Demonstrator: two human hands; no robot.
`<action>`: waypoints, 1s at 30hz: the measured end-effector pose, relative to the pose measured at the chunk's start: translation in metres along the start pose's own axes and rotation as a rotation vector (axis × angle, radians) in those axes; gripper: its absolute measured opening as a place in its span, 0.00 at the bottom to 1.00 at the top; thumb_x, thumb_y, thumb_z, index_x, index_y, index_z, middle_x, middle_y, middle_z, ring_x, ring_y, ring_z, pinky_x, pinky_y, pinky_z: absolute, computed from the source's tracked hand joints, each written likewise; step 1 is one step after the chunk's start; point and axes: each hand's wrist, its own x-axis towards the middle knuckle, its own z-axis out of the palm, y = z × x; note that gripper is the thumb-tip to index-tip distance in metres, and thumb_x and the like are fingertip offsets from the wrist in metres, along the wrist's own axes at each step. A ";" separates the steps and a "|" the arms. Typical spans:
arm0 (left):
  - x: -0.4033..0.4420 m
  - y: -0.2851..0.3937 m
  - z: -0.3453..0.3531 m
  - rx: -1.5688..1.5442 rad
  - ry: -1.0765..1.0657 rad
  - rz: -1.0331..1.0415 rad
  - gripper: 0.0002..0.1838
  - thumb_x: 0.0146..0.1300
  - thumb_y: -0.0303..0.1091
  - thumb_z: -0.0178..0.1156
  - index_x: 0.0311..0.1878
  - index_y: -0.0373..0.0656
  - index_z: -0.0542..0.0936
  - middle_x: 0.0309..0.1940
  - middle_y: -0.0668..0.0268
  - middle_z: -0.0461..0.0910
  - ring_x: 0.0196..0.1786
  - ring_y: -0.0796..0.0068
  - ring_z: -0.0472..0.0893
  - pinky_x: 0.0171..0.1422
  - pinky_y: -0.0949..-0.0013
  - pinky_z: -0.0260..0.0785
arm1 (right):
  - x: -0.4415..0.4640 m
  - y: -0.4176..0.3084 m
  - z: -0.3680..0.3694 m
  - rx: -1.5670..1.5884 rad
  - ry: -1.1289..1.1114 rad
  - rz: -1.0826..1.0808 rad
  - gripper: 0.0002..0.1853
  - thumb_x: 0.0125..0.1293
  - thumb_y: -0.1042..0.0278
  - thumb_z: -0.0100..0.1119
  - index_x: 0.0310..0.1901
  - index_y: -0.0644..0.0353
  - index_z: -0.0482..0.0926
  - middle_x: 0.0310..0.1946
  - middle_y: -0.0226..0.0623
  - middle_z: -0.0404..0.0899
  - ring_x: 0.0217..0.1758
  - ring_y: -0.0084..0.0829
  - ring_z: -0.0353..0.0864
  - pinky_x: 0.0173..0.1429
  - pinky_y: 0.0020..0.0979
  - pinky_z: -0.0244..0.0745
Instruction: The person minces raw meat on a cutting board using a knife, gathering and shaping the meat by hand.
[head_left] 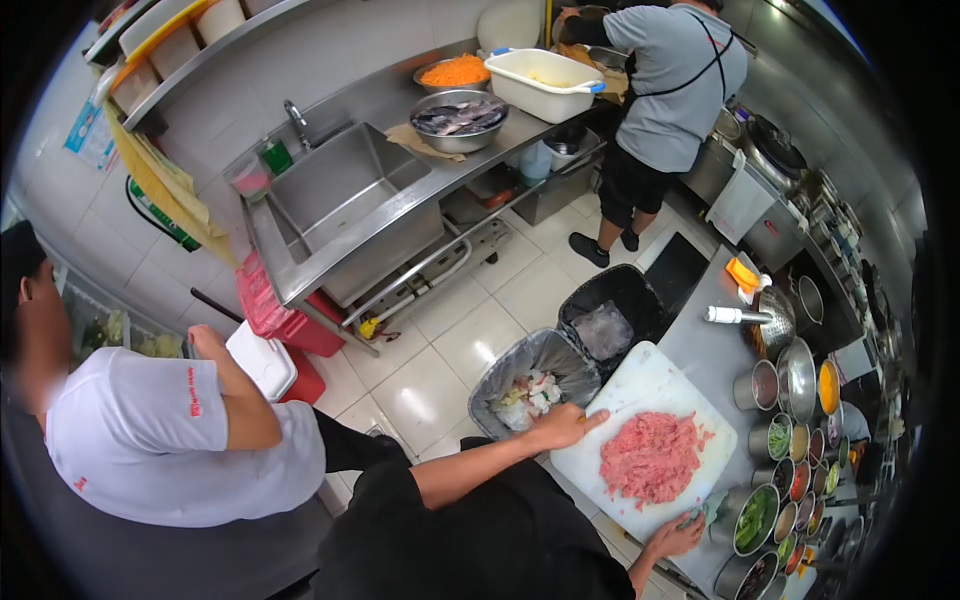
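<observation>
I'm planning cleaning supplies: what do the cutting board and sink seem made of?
The cutting board looks like smooth, matte plastic: white, with no visible wood grain. The sink is probably satin stainless steel, judging by its grey colour and soft metallic reflections.

A tap point(295, 112) is standing behind the sink point(350, 185). A metal bowl point(465, 143) is sitting beside the sink, and a white tub point(543, 100) is resting farther from it.

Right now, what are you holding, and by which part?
The left hand holds the white cutting board by its left edge, thumb on top. The right hand is at the near edge, by a greenish cloth; whether it grips either cannot be told.
</observation>
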 end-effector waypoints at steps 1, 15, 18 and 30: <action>0.003 0.001 -0.006 -0.056 0.015 -0.010 0.49 0.66 0.78 0.45 0.39 0.29 0.86 0.29 0.51 0.85 0.38 0.55 0.85 0.50 0.54 0.76 | -0.001 0.004 0.001 0.012 0.003 -0.016 0.30 0.76 0.35 0.41 0.65 0.47 0.75 0.65 0.40 0.74 0.65 0.49 0.71 0.64 0.52 0.68; 0.063 0.011 -0.206 -1.267 0.028 0.027 0.36 0.68 0.78 0.39 0.28 0.51 0.70 0.11 0.77 0.59 0.09 0.82 0.58 0.12 0.72 0.52 | -0.005 -0.004 -0.005 0.059 0.007 0.001 0.24 0.75 0.47 0.52 0.65 0.51 0.75 0.64 0.44 0.74 0.67 0.50 0.70 0.67 0.51 0.65; 0.070 -0.001 -0.226 -1.224 -0.043 0.082 0.35 0.69 0.77 0.41 0.29 0.51 0.70 0.12 0.77 0.60 0.10 0.81 0.59 0.14 0.71 0.53 | -0.003 -0.006 -0.009 0.101 -0.019 -0.050 0.25 0.73 0.54 0.54 0.67 0.56 0.73 0.65 0.51 0.74 0.68 0.52 0.70 0.71 0.52 0.62; -0.012 -0.045 -0.103 0.378 -0.035 0.314 0.30 0.67 0.59 0.64 0.22 0.41 0.75 0.13 0.65 0.73 0.13 0.67 0.71 0.21 0.63 0.63 | -0.004 -0.034 -0.030 0.093 -0.013 0.116 0.23 0.70 0.58 0.58 0.65 0.49 0.74 0.63 0.39 0.73 0.68 0.47 0.66 0.70 0.51 0.59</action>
